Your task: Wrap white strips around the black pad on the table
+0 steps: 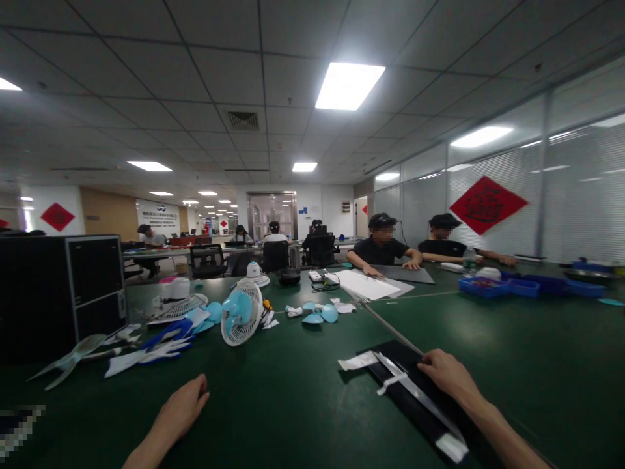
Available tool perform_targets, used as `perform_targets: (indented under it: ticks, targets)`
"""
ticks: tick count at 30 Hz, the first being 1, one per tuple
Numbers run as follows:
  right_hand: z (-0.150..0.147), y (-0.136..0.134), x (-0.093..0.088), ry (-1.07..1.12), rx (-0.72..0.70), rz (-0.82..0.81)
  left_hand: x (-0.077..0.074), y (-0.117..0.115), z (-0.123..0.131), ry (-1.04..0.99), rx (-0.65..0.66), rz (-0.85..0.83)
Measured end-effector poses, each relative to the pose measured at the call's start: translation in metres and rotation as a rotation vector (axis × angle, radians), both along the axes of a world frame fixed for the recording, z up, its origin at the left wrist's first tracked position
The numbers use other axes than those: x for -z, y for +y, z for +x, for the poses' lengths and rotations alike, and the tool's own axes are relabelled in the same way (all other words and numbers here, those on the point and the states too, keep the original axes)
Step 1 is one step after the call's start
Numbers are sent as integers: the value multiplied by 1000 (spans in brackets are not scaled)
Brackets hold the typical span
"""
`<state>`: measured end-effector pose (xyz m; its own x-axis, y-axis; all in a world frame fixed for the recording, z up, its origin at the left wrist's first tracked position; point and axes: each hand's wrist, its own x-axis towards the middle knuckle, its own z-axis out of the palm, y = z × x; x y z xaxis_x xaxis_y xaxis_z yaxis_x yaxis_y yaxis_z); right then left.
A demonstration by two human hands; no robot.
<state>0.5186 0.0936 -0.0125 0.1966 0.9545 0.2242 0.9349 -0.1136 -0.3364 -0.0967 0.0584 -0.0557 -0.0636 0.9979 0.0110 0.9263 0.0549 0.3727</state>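
Note:
My left hand [183, 407] rests on the green table [293, 397] with its fingers curled loosely and nothing in it. My right hand [446, 374] lies on a flat black mat [415, 397], fingers bent, touching its far edge. A long silver strip [415, 391] and white paper tabs [359, 360] lie across the mat right beside that hand. Whether the fingers grip the mat's edge is not clear.
A small white and blue desk fan [240, 312], fan grilles, blue blades [317, 314] and white gloves [146, 352] lie scattered ahead left. A black computer case [63, 286] stands at the far left. Two people sit at the table's far right behind white sheets [366, 284] and blue trays [498, 286].

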Motion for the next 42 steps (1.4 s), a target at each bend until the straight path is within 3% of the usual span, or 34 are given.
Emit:
perform_targets:
  ticks: [5, 10, 15, 20, 25, 31, 36, 42]
  targets:
    - [-9, -10, -5, 6, 0, -26, 1, 2, -3, 3, 7, -14]
    - [-14, -30, -4, -52, 9, 138, 9, 7, -6, 35, 12, 23]
    - [-8, -69, 8, 158, 67, -9, 4, 2, -1, 28, 5, 15]
    - [-6, -102, 19, 315, 19, -74, 6, 6, -4, 3, 10, -8]
    - [-17, -110, 19, 421, -32, -14, 14, 11, -8, 5, 21, 17]
    - [-21, -111, 18, 555, -44, 4, 11, 8, -5, 13, 11, 18]
    - [-37, -118, 2, 674, -108, -10, 6, 4, -2, 7, 21, 23]
    - [-69, -109, -36, 603, -222, 225, 0, 0, 6, 49, 7, 35]
